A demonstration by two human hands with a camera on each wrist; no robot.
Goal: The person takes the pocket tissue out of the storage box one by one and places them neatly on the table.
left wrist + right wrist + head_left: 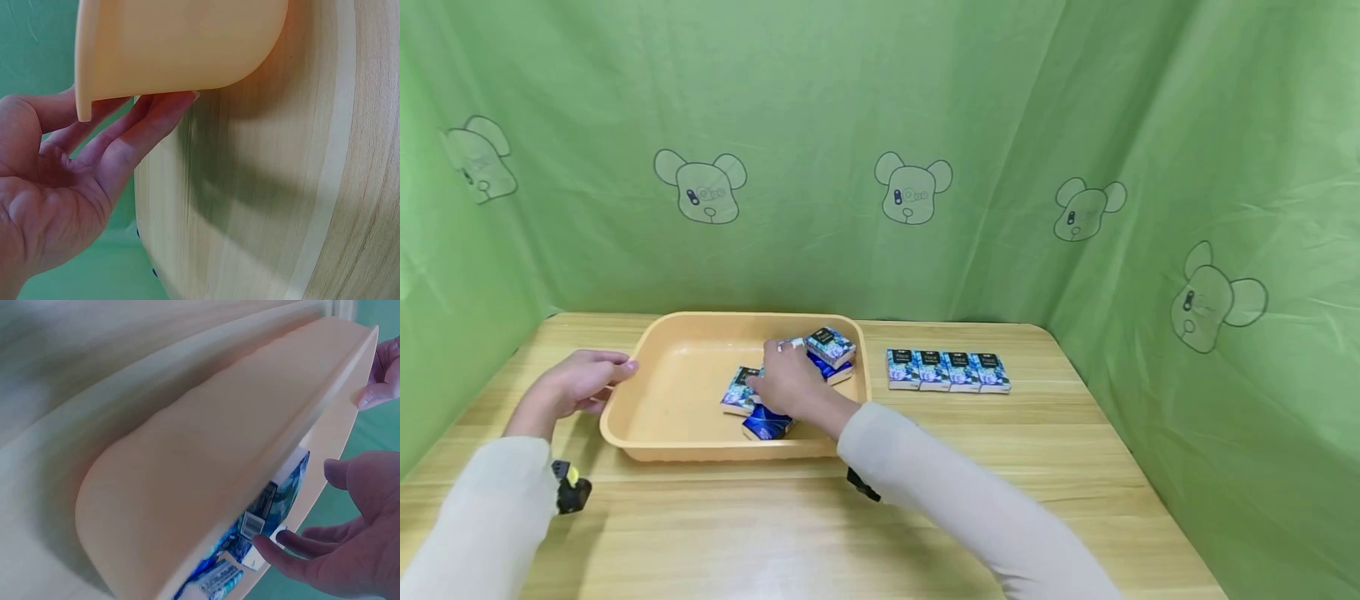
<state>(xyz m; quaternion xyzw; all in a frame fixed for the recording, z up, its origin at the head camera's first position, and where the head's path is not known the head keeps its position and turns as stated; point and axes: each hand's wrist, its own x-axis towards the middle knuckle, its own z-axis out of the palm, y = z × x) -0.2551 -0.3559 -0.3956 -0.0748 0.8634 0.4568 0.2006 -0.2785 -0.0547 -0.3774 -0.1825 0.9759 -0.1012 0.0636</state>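
At the left end of a pale orange tray [730, 451], my left hand [578, 383] grips the rim, thumb over the edge. In the left wrist view its fingers [153, 122] lie against the tray's outer wall. My right hand [795, 382] reaches into the tray's right half, over a loose pile of small blue tissue packs [831, 344]. Thumb and fingers stand apart in the right wrist view, with fingertips right at a pack [275, 500] that shows a barcode. One floral pack [740, 392] and a dark blue pack [767, 423] lie beside and below this hand, which partly hides the pile.
Several floral tissue packs [933, 370] stand side by side in a row on the wooden table [715, 533], right of the tray. A green curtain [820, 258] with printed bear heads encloses the table at the back and sides.
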